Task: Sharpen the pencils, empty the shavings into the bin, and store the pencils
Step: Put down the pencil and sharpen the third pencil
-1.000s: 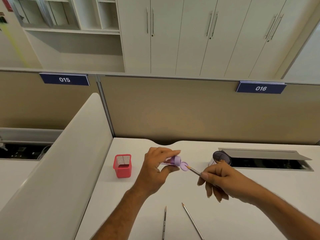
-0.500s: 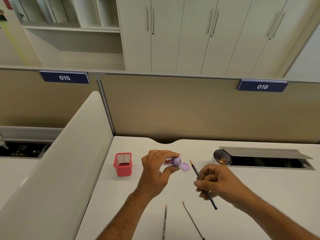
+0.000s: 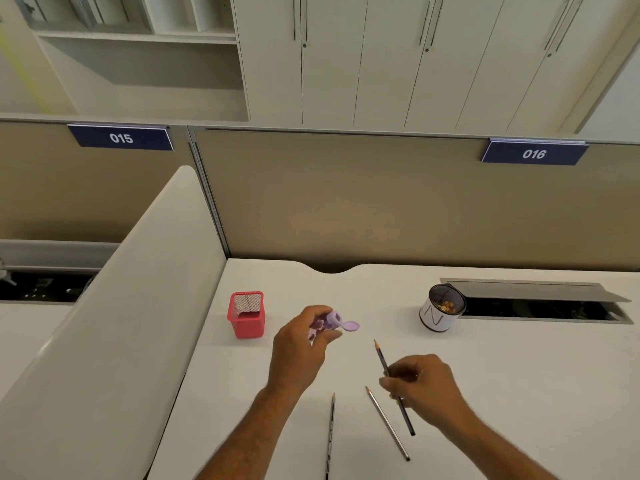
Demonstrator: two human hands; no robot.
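Pencils (image 3: 330, 434) (image 3: 388, 422) flat on desk (image 3: 519, 368) at near edge. Right hand (image 3: 420, 388) pinching third pencil (image 3: 381, 355), tip up. Left hand (image 3: 301, 344) wrapped round purple sharpener (image 3: 329, 322), lid flipped open. Bare desk between. Beyond: red holder (image 3: 246, 315) left, bin (image 3: 441, 308) right. Signs "015" (image 3: 121, 137), "016" (image 3: 534, 154).

White laminate desk (image 3: 519, 375) with curved cable notch at rear edge and open grey metal cable hatch (image 3: 533, 291). Beige fabric partition panels (image 3: 346, 202), bearing navy plates "015" (image 3: 121, 138) and "016" (image 3: 534, 154). White rounded side divider (image 3: 114, 306). Behind: cream cupboards with slim metal handles (image 3: 426, 57); open shelving unit (image 3: 138, 39). Even, soft lighting.
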